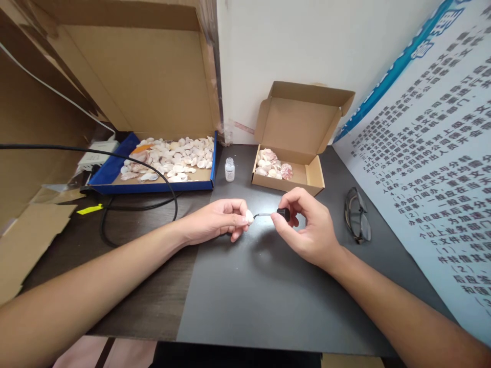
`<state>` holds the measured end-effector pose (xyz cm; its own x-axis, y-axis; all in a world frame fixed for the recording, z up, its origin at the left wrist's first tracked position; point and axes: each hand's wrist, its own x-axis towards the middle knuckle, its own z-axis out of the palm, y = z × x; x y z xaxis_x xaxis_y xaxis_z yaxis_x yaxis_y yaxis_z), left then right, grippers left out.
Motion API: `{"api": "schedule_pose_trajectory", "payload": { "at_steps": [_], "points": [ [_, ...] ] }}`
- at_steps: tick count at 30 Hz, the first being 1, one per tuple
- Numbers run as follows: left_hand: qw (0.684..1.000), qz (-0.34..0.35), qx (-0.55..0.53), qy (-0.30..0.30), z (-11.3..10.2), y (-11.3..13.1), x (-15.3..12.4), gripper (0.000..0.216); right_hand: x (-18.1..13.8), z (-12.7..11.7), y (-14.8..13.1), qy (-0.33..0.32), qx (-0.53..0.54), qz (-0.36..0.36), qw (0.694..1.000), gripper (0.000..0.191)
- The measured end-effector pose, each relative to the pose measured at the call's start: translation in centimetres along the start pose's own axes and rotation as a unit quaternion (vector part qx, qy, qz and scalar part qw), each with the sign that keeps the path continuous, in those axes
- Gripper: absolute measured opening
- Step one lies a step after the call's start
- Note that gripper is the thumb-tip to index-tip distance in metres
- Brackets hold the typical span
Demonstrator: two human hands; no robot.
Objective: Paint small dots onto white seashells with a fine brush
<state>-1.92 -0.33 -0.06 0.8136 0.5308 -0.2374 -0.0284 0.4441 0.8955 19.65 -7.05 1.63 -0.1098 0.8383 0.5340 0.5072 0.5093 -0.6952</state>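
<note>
My left hand point(218, 221) is closed in a pinch on a small white shell point(249, 216) above the dark table mat point(261, 291). My right hand point(307, 227) pinches the black cap of a small brush point(283, 213); its thin applicator reaches left and its tip touches the shell. A small clear bottle point(229, 169) without its cap stands upright behind my hands. To its right sits a small open cardboard box point(307, 176) with several pinkish shells. A blue tray point(107, 176) at the back left holds many white shells.
Folded glasses point(356, 214) lie right of my right hand. A black cable point(115, 204) loops over the table's left part. Large cardboard sheets point(138, 66) stand behind the tray, and loose cardboard lies at the far left. A printed poster point(433, 153) leans along the right side.
</note>
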Motion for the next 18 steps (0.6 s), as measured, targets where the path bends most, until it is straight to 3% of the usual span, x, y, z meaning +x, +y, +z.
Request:
{"api": "schedule_pose_trajectory", "payload": {
  "at_steps": [11,15,18],
  "points": [
    [1.000,-0.004,0.000,0.013,0.16,0.18,-0.07,0.017,0.27,-0.06,0.14,0.006,0.040,0.054,0.998,0.016],
    [1.000,-0.005,0.000,0.011,0.16,0.19,-0.08,0.016,0.27,-0.13,0.12,-0.035,0.039,0.078,0.996,0.015],
    [1.000,-0.004,0.003,0.014,0.17,0.22,-0.08,0.016,0.33,-0.17,0.07,-0.008,0.043,0.084,0.995,0.014]
  ]
}}
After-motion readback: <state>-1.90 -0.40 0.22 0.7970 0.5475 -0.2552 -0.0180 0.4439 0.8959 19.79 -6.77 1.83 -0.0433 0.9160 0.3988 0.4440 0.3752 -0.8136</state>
